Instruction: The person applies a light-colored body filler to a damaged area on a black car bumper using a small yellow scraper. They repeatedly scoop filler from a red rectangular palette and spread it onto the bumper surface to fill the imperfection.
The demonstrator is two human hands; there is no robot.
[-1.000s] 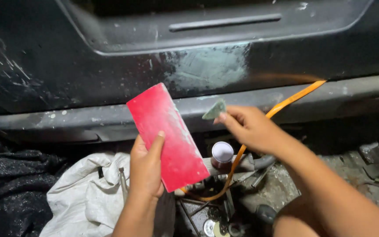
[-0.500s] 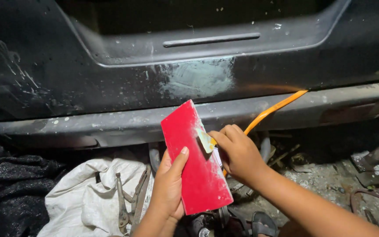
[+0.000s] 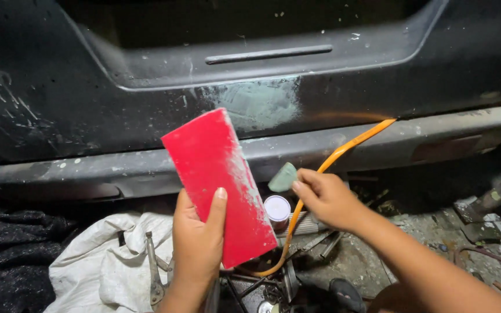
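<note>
While gripping the flat red plastic board by its lower long edge, left hand with thumb pressed on the smeared red face, fingers hidden behind it. Board tilted, upper end before the dusty grey bumper strip of the dark car body panel, white filler streaks along its right edge. Just right of the board, apart from it: right hand, fingertips pinched on a small pale green spreader blade, blade pointing up and left toward the board. Above both, on the panel, a pale greenish patch of sanded filler. Behind the right hand, an orange hose running from the bumper's right part down between the two hands. Below the blade, a small round tin with a white lid. At the lower left of the ground, a crumpled white cloth with metal pliers on it; beside it a black fabric heap.
</note>
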